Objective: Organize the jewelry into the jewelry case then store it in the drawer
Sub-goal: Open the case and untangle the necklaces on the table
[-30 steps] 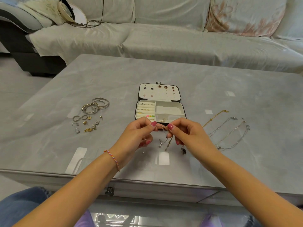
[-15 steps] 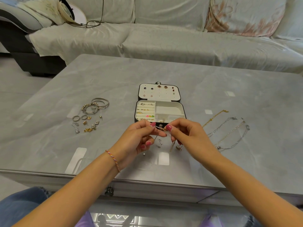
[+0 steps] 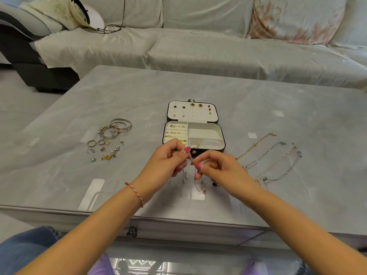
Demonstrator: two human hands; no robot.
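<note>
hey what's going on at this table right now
A person is sorting jewelry into an open jewelry case on a grey table. Both hands, left hand and right hand, pinch a thin chain just in front of the case, its ends dangling. Bangles, rings and earrings lie loose on the left, and several chains on the right. The case already holds some pieces.

Jewelry case (image 3: 194,135), bangles (image 3: 116,128) on table (image 3: 258,108)

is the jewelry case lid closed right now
No, the jewelry case lies open on the table, its lid folded back showing earrings pinned inside.
</note>
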